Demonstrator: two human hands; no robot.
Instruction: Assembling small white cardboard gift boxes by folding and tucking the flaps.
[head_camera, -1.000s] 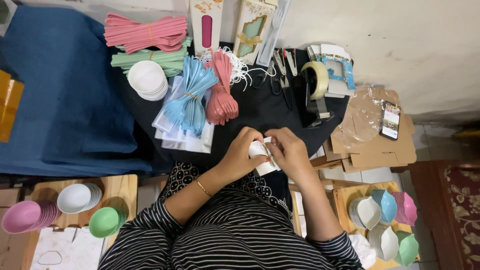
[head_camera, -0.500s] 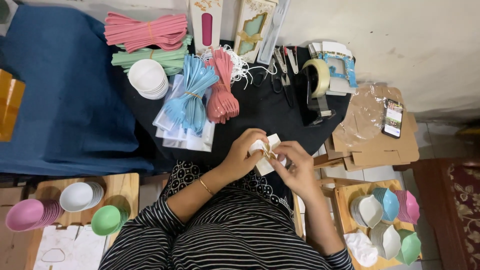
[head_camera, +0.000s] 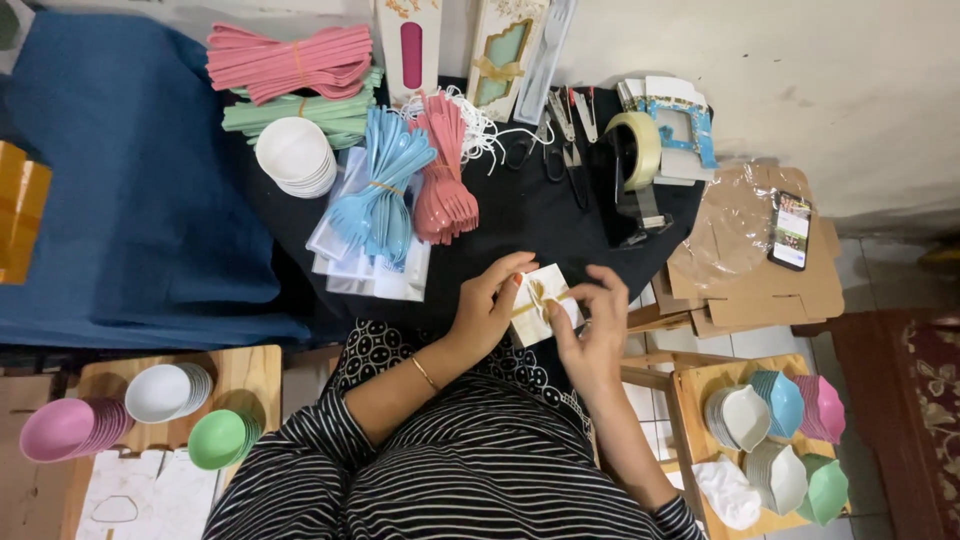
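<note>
Small white box (head_camera: 543, 303) with a gold ribbon bow (head_camera: 539, 294) on top, held above the near edge of the black-covered bench (head_camera: 520, 215), just in front of the person's striped torso. Left hand (head_camera: 487, 310) grips the box's left side, fingers closed around it, thumb on top. Right hand (head_camera: 592, 335) holds the right side, fingers curled shut on the box edge near the ribbon. On the bench beyond: bundle of blue plastic forks (head_camera: 380, 190) and bundle of pink spoons (head_camera: 443, 180) side by side, lying on clear bags (head_camera: 345, 262); stack of white bowls (head_camera: 296, 156) left of them; pink (head_camera: 290, 62) and green (head_camera: 300, 115) cutlery bundles further back. Tape dispenser (head_camera: 633, 165) right of centre, scissors (head_camera: 560, 150) beside it. Phone (head_camera: 790, 230) on flat cardboard (head_camera: 770, 285) to the right. Low wooden stools hold bowl stacks: pink (head_camera: 65, 430), white (head_camera: 165, 392), green (head_camera: 222, 438) at left; leaf-shaped dishes (head_camera: 775, 420) at right.
</note>
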